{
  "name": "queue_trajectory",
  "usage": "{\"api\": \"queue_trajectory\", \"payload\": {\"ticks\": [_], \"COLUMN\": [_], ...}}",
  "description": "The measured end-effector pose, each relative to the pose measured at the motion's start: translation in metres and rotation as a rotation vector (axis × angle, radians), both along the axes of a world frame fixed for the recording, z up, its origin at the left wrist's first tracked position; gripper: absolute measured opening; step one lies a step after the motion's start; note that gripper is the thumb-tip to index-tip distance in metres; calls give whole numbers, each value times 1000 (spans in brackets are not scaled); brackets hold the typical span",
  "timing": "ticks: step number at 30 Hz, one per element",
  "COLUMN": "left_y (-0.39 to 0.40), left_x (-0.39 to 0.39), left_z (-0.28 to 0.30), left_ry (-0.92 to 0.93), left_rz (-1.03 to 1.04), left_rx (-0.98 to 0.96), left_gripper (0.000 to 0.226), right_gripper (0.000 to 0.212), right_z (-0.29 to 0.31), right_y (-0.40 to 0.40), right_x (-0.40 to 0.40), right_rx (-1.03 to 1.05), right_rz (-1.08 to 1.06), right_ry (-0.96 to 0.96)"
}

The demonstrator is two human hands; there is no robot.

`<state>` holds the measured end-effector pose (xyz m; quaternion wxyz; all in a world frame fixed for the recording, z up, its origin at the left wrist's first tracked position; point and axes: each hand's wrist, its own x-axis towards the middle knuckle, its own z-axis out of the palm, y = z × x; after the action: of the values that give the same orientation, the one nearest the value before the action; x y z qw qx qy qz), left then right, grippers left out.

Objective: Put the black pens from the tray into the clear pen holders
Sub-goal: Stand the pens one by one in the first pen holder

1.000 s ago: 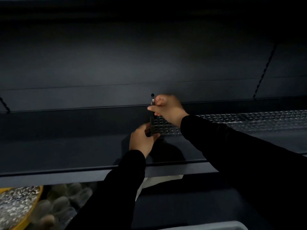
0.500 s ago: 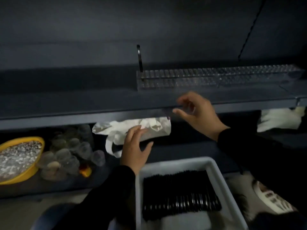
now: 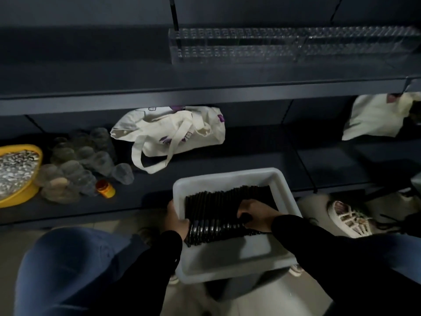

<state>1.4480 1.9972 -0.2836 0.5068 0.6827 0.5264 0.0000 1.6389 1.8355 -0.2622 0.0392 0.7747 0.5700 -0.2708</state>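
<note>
Now, hands: both have dropped from the shelf to the tray (image 3: 282, 179).
Left hand (image 3: 176, 216): grips the tray rim.
Right hand (image 3: 255, 212): fingers curled around black pens (image 3: 214, 208).
Pen holders (image 3: 293, 45): on the shelf, one pen (image 3: 175, 21) standing; the next pick is starting.

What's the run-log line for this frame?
phase: fetch next pen | left hand: grips tray edge | right hand: on black pens | clear pen holders: one pen standing
</note>
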Motion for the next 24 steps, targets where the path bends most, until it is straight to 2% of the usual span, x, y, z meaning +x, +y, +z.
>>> {"api": "queue_trajectory", "payload": {"ticks": [2, 5, 10, 18, 24], "left_y": [-2, -4, -3, -5, -5], "left_x": [0, -1, 0, 0, 0], "left_z": [0, 0, -6, -8, -9], "left_ry": [-9, -13, 7, -4, -10], "left_rz": [44, 85, 94, 112, 100], "left_rx": [-4, 6, 15, 46, 54], "left_gripper": [55, 46, 44, 39, 34], "right_gripper": [26, 26, 37, 27, 14], "right_z": [-14, -11, -12, -16, -10], "right_y": [2, 2, 0, 0, 1], "right_x": [1, 0, -1, 1, -1], "right_rx": [35, -22, -46, 51, 261], "right_rz": [103, 247, 208, 251, 123], "right_ry": [-78, -33, -105, -125, 31]}}
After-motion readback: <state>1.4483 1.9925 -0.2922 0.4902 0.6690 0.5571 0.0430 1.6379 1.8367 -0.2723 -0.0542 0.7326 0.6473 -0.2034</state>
